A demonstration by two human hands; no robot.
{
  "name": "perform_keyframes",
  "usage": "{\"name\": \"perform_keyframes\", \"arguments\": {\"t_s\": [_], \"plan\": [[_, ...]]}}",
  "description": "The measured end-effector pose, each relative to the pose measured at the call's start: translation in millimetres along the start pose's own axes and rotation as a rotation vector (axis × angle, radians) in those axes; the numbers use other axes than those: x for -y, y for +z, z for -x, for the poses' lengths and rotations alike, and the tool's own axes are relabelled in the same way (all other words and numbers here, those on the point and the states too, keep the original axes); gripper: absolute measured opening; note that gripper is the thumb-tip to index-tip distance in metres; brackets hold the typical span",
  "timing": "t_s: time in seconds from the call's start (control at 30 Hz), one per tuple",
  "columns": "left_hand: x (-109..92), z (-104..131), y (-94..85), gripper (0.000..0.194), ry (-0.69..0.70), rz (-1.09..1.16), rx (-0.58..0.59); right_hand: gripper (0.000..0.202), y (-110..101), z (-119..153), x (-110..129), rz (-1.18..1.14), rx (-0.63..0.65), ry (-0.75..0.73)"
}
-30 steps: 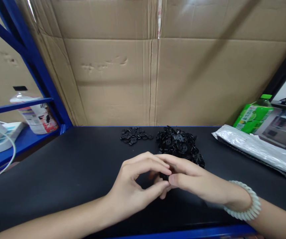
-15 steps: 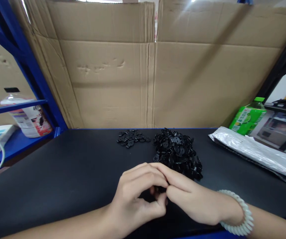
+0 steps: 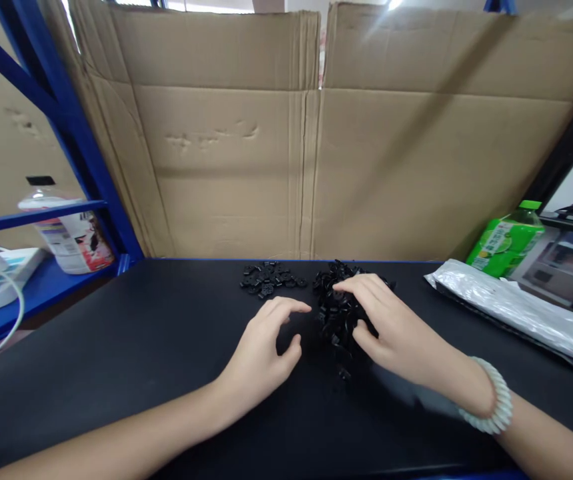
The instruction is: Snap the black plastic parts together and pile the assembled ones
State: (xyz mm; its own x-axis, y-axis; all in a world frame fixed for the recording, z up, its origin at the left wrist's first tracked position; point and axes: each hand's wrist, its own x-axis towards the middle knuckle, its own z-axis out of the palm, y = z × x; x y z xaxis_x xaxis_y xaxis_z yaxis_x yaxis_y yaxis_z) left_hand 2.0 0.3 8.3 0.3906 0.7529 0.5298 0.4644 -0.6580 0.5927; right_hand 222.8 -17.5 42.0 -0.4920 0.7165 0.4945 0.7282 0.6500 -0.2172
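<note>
A large heap of small black plastic parts lies on the black tabletop, some of them round with holes. My right hand is over the right side of this heap, thumb and fingers apart, and covers part of it; nothing shows in its grasp. Left of the heap, my left hand hovers with thumb and index finger spread and nothing visible between them. A smaller group of similar black parts lies farther back, beyond my left hand. One loose dark piece is at the near edge of the heap, slightly blurred.
A cardboard wall closes off the table's back edge. On the right lies a silvery plastic package, with a green-capped bottle behind it. At left, a blue frame holds a shelf with a large bottle and a white cable.
My hands, together in front of the heap before, have separated. The right hand has moved forward onto the heap, and the left has shifted slightly left and forward. The view has tilted slightly.
</note>
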Motion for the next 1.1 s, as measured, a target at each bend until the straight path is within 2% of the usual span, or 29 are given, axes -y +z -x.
{"name": "perform_keyframes", "arguments": {"t_s": [0.13, 0.23, 0.43, 0.53, 0.7, 0.83, 1.0, 1.03, 1.1], "plan": [[30.7, -9.5, -9.6, 0.043, -0.013, -0.414, 0.092, 0.058, 2.5, 0.1, -11.0, 0.134, -0.025, -0.016], [46.2, -14.0, -14.0, 0.046, -0.045, -0.524, 0.124, 0.053, 3.6, 2.0, -11.9, 0.123, -0.045, -0.006], [48.2, -16.8, -13.1, 0.037, -0.037, -0.499, 0.124, 0.040, -1.5, -0.9, -3.9, -0.015, -0.171, -0.028], [48.9, -19.3, -15.2, 0.025, -0.032, -0.452, 0.129, 0.036, -5.2, -2.4, 0.0, -0.080, -0.231, -0.027], [47.8, -24.9, -22.1, 0.005, -0.038, -0.344, 0.124, 0.031, -9.4, 0.2, 6.5, -0.260, -0.225, 0.040], [30.6, -24.9, -23.1, 0.009, -0.036, -0.230, 0.101, 0.023, -10.3, 1.3, 13.9, -0.673, -0.050, 0.237], [-1.1, -13.6, -18.0, 0.013, -0.050, 0.288, -0.025, 0.009, -9.4, 1.4, 24.1, -1.192, 0.152, 0.382], [-6.9, -10.4, -17.1, 0.014, -0.036, 0.355, -0.055, 0.007, -8.8, 2.6, 26.7, -1.264, 0.238, 0.423], [-17.0, -4.1, -15.8, 0.015, 0.008, 0.440, -0.103, 0.010, -5.4, 6.6, 32.9, -1.394, 0.492, 0.472]]}}
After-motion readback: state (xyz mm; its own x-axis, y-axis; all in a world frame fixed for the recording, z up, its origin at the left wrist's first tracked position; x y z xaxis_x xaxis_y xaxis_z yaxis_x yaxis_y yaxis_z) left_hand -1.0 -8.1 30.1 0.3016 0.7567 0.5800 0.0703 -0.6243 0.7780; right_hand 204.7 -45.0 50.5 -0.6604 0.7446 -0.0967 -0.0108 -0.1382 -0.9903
